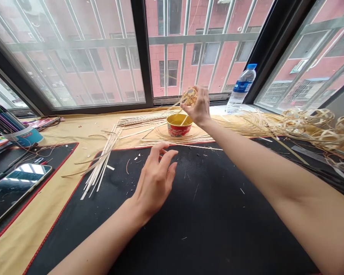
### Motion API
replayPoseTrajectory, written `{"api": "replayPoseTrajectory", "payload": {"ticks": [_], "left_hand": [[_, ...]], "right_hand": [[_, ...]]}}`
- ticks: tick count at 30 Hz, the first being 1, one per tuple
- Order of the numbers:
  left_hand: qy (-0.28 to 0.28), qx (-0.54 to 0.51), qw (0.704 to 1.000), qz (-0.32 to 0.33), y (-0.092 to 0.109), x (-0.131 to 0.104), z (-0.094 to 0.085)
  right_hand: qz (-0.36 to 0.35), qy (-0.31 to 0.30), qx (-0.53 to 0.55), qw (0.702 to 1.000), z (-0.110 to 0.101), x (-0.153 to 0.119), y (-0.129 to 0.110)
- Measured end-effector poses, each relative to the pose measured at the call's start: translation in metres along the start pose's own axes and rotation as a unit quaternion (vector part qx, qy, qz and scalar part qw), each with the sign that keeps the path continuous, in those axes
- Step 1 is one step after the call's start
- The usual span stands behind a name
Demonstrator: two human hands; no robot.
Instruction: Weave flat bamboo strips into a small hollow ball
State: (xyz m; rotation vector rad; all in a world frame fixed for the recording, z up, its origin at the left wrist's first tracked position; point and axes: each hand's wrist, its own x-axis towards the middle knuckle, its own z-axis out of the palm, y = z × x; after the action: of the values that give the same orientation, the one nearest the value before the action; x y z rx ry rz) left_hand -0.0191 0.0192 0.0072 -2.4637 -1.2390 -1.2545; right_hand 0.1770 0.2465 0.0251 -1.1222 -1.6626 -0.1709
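Black mat [189,214], right hand [199,109] gripping woven ball [189,96]

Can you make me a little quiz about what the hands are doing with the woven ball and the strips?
1. True or false: the right hand holds the small woven ball up above the red and yellow bowl.
2. What is the left hand doing? A) gripping a strip B) hovering open over the black mat C) holding the phone
3. What stands by the window, to the right of the ball?

Key:
1. True.
2. B. Its fingers are spread and hold nothing.
3. A water bottle with a blue cap.
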Motion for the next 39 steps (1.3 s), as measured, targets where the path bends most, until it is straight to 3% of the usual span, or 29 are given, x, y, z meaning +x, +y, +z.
{"api": "replayPoseTrajectory", "payload": {"ticks": [3,7,10,12,15,19,22,30,35,39], "left_hand": [[-0.002,0.008,1.000,-0.003,0.000,-0.002,0.001],[-0.002,0.005,1.000,-0.012,0.000,-0.006,0.001],[0.016,-0.019,0.999,-0.032,-0.004,0.005,0.002],[0.013,-0.052,0.996,-0.071,-0.011,0.027,0.005],[-0.038,-0.100,0.977,-0.182,-0.028,0.077,0.017],[-0.085,-0.100,0.972,-0.196,-0.054,0.136,0.041],[-0.125,-0.100,0.970,-0.181,-0.067,0.158,0.056],[-0.149,-0.102,0.970,-0.162,-0.080,0.177,0.076],[-0.155,-0.116,0.968,-0.162,-0.090,0.169,0.086],[-0.151,-0.107,0.971,-0.150,-0.101,0.159,0.085]], "right_hand": [[-0.022,0.000,-0.019,1.000,-0.001,-0.013,0.011],[-0.025,0.045,-0.030,0.998,-0.015,-0.019,0.014],[-0.009,0.040,-0.023,0.999,-0.020,-0.021,0.011],[-0.004,0.024,-0.008,1.000,-0.020,-0.022,0.010],[-0.015,0.021,0.014,1.000,-0.017,-0.026,0.010],[-0.022,0.037,0.041,0.998,-0.016,-0.030,0.008],[-0.021,0.047,0.056,0.997,-0.016,-0.031,0.008],[-0.031,0.048,0.072,0.996,-0.010,-0.024,0.018],[-0.081,-0.015,0.036,0.996,-0.011,-0.024,0.017],[-0.129,-0.084,-0.003,0.988,-0.011,-0.024,0.008]]}}
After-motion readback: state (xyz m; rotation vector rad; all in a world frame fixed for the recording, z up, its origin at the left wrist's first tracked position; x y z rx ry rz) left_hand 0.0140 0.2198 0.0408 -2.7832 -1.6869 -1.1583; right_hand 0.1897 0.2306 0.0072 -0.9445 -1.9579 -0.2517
